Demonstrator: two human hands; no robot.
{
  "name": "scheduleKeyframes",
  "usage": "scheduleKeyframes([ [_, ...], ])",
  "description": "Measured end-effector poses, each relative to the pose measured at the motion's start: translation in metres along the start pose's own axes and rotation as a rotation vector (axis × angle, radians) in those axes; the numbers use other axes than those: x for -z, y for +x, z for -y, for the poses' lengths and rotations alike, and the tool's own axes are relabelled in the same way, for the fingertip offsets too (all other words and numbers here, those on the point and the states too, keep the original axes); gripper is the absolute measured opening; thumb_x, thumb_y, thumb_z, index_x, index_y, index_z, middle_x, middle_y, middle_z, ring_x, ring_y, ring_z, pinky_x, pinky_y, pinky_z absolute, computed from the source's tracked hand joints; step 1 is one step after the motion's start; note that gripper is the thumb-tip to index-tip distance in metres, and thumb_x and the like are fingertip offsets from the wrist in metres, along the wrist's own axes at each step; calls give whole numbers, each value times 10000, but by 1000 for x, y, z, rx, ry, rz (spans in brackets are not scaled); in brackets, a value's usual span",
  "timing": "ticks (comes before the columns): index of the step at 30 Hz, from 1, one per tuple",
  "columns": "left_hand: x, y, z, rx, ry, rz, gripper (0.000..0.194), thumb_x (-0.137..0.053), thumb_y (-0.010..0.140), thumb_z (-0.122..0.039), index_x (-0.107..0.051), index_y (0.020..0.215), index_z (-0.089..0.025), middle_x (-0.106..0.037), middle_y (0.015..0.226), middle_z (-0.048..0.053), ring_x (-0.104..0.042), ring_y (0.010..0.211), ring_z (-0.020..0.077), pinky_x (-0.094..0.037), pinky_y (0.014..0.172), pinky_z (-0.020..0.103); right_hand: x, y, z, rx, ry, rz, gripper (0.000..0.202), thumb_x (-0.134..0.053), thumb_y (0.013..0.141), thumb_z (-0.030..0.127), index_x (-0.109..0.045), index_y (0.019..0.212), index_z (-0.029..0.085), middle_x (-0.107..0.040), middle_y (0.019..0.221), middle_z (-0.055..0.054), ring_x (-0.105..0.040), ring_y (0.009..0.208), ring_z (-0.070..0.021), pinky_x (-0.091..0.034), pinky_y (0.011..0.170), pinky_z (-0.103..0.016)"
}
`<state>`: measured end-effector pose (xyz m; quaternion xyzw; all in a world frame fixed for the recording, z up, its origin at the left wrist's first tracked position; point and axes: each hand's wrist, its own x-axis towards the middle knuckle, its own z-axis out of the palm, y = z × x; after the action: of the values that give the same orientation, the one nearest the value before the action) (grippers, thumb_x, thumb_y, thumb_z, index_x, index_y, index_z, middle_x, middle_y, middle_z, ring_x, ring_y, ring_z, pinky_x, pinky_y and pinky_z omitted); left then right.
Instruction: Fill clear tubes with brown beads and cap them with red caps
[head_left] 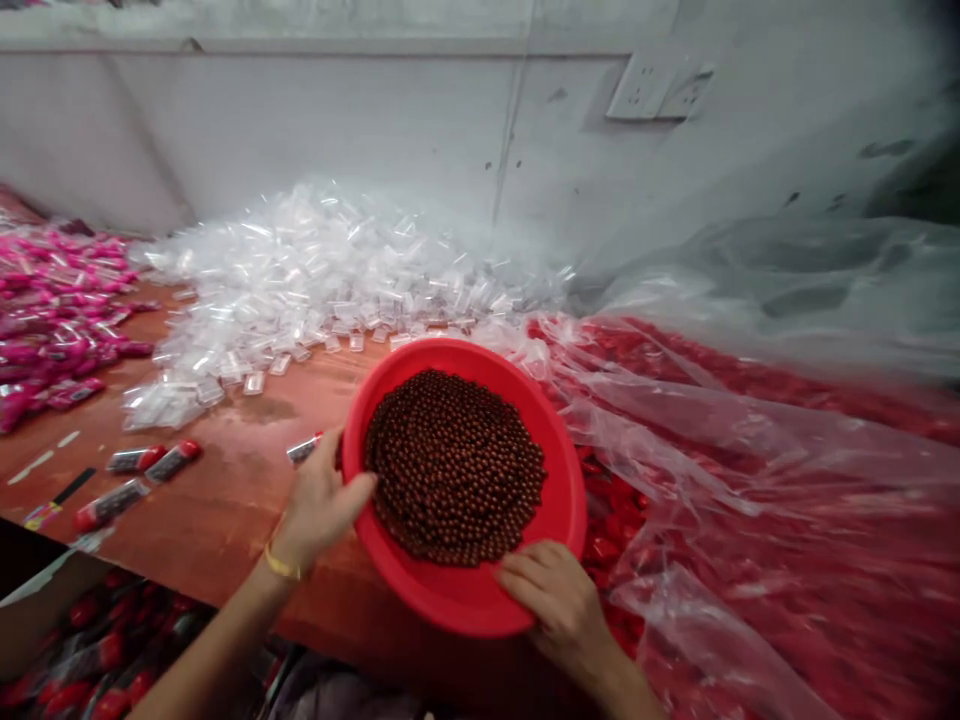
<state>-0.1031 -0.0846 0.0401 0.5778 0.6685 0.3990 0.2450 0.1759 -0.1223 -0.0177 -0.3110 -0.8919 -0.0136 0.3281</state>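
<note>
A red plastic basin (559,500) holds a heap of small dark-brown round beads (457,465). My left hand (322,505), with a yellow band at the wrist, grips the basin's left rim, its thumb over the edge. On the lower right rim my right hand (555,600) is closed, its fingers curled over the inside of the wall. Just behind my left hand lies a small clear tube with a red cap (303,448), partly hidden by that hand.
Clear plastic tubes (322,270) are piled along the wall. Pink-capped tubes (56,310) lie at far left, several red-capped filled tubes (112,503) nearer. On the right, clear plastic sheeting (750,480) covers red pieces. More filled tubes (82,650) sit below the table edge.
</note>
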Motion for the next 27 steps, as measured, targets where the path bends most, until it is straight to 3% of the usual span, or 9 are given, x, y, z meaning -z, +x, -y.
scheduleKeyframes([
  [3,5,-19,0,-1,-100,-18,383,-541,684,-267,-536,1058,-182,-647,951,22,-605,864,189,-506,806,321,5,-7,0,23,25,-34,325,-333,852,65,-624,875,210,-702,765,-46,-552,680,-158,-406,653,-327],
  [8,6,-9,23,111,-197,0,393,-542,645,-251,-547,1030,-171,-651,924,29,-605,899,209,-512,805,331,8,13,1,71,39,101,331,-322,889,118,-626,798,213,-662,676,-56,-534,608,-160,-406,614,-321],
  [12,15,-14,46,137,-217,85,408,-575,692,-353,-554,1062,-180,-671,996,45,-625,919,220,-521,799,322,11,25,7,51,120,224,282,-352,897,189,-608,784,220,-642,656,-49,-546,605,-165,-424,601,-321],
  [15,37,-8,59,133,-53,109,389,-497,777,-492,-582,1033,-211,-684,1028,47,-639,945,230,-511,812,317,29,39,-3,109,282,295,157,-483,867,325,-616,903,250,-684,747,-45,-612,693,-179,-483,692,-319],
  [17,53,16,67,105,114,53,429,-393,820,-552,-585,1011,-219,-690,999,56,-642,940,237,-498,813,332,45,58,-27,98,359,237,246,-506,857,378,-606,1053,269,-709,866,-64,-651,817,-204,-501,797,-335],
  [19,63,57,71,63,283,35,494,-371,813,-579,-559,1076,-205,-685,985,81,-644,906,246,-494,789,351,57,88,-65,-72,315,120,330,-490,864,395,-587,1152,267,-693,1012,-98,-648,939,-236,-512,817,-351],
  [22,52,130,71,-31,516,180,763,-570,687,-536,-403,1322,-149,-656,1060,134,-635,922,267,-487,794,356,49,144,-142,-309,137,60,384,-495,860,319,-547,1231,234,-665,1111,-101,-627,1028,-236,-493,895,-396],
  [24,29,172,67,-83,601,342,959,-673,610,-410,-257,1425,-125,-636,1120,156,-621,981,275,-471,830,333,24,175,-192,-324,80,233,629,-572,789,284,-394,1382,175,-523,1336,-150,-524,1204,-266,-424,998,-438],
  [27,-20,215,56,-122,618,498,900,-638,646,-271,-241,1449,-191,-640,1149,109,-612,1022,254,-455,845,298,-25,198,-246,-297,89,606,1048,-771,564,260,-239,1450,86,-286,1483,-220,-339,1343,-329,-321,1084,-454],
])
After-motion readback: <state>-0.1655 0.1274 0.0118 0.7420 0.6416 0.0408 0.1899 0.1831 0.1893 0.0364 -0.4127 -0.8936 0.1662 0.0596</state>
